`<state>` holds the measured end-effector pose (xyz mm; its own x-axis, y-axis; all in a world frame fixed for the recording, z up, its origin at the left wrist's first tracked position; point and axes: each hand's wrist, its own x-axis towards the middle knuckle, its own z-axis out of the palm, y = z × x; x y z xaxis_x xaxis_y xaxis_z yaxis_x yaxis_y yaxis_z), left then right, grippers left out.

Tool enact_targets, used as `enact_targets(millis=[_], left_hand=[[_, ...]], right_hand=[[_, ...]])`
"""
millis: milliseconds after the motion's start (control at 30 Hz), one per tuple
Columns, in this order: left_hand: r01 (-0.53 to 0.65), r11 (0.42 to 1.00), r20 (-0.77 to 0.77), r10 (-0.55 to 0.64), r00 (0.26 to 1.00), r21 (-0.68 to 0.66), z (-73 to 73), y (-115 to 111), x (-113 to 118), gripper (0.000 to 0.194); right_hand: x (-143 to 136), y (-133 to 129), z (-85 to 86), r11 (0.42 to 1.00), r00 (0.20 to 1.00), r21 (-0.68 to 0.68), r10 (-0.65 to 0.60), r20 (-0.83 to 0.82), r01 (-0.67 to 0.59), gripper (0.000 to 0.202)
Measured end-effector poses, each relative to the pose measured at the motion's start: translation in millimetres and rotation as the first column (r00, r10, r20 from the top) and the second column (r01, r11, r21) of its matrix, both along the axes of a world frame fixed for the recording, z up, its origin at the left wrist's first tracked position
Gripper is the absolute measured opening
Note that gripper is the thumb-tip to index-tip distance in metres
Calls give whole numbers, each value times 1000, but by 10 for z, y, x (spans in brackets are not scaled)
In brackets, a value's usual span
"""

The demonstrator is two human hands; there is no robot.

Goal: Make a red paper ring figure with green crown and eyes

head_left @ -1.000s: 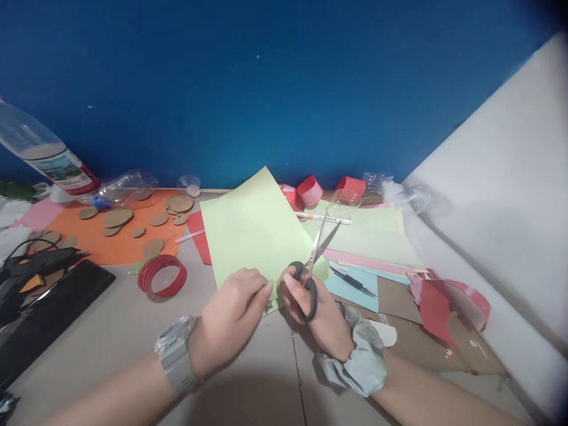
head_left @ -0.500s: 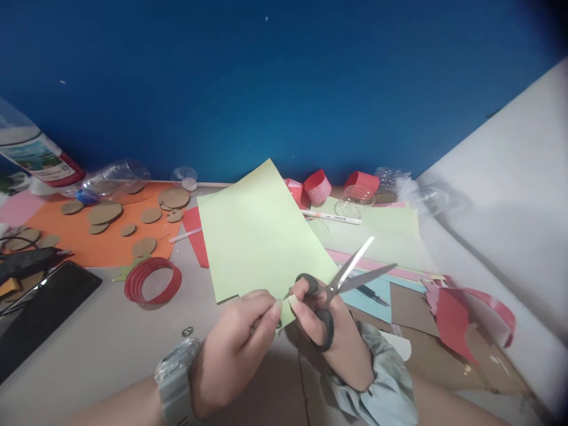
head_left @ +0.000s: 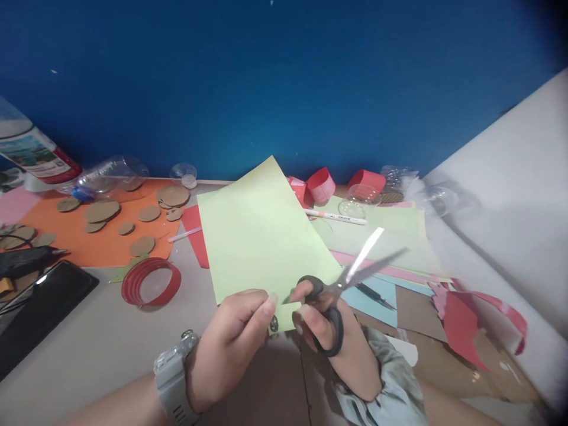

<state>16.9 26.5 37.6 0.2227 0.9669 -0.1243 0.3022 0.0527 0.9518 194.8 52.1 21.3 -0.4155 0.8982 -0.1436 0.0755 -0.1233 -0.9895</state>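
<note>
Head view: found green sheet (head_left: 261, 236) pinched in left hand (head_left: 235, 334), parted scissors (head_left: 339, 286) gripped in right hand (head_left: 355, 355). Noted broad area uncut beyond grip; could not tell cut from crease at flap (head_left: 287, 313) between hands.

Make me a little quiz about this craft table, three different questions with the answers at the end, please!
1. True or false: the right hand holds the scissors with their blades apart.
2. What colour is the paper under most of the cardboard circles?
A) blue
B) orange
C) black
3. Fill in the blank: the grey watch is on the person's ____ wrist.

Key: 1 true; 2 B; 3 left
</note>
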Motion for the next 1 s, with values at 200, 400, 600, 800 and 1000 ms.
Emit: enact_targets(millis=[200,400,600,800,1000], left_hand=[[11,1000,-10,-11,1000,-25,-30,31,0,46],[113,994,69,-112,991,-6,-27,46,-14,38],[-32,993,50,26,998,113,-57,3,-5,35],[-362,909,110,346,932,206,-105,-64,-16,36],[-427,870,156,400,903,244,-79,-55,13,36]], right_hand=[[-57,24,47,995,994,31,92,51,-94,27],[-22,7,36,997,997,69,32,64,-36,28],[-3,-16,20,982,976,-70,167,-140,-178,43],[17,56,67,907,911,-125,382,-157,-402,58],[31,113,22,814,813,-26,581,44,-580,58]])
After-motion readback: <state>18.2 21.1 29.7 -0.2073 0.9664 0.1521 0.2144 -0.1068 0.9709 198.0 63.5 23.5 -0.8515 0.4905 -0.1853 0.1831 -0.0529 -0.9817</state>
